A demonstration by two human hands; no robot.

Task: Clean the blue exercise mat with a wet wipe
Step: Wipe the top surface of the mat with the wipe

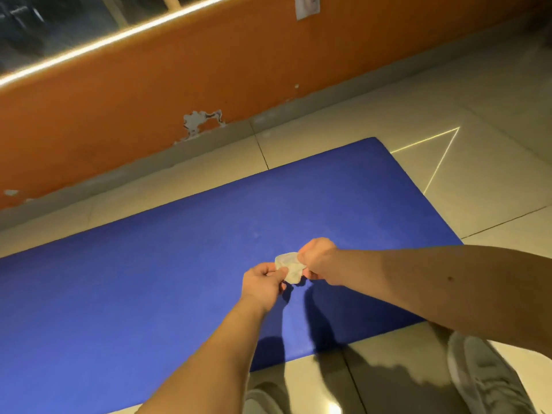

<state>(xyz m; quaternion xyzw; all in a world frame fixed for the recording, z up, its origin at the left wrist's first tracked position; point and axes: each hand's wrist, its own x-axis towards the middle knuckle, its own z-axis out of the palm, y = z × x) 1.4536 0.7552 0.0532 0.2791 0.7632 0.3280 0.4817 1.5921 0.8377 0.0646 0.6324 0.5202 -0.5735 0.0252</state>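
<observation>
Just above the mat, both hands work a crumpled wipe

Nearest the camera, two pale shoes [484, 375] stand on the tiled floor [388, 121] at the near edge of the blue exercise mat [179, 249], so the person is probably crouched or bent over it. Both bare forearms reach forward over the mat. The left hand [263, 282] pinches one side of the wet wipe [290, 265] between its curled fingers [277, 273] and thumb. The right hand [318, 259] grips the opposite side, its knuckles turned up. The wipe is a small bunched white wad stretched between the two hands. It hangs in the air over the mat's right half, and I cannot tell whether it touches the surface. Holding it on both sides looks like an effort to pull it open before wiping, since a flat sheet covers more mat than a wad.

The mat lies flat and runs out of view to the left, and no wet streak shows on it. Wiping has likely not begun here. Beyond it are more tiles, then an orange wall [149, 94] with chipped paint low down and a bright light strip [119, 40] along its top.
</observation>
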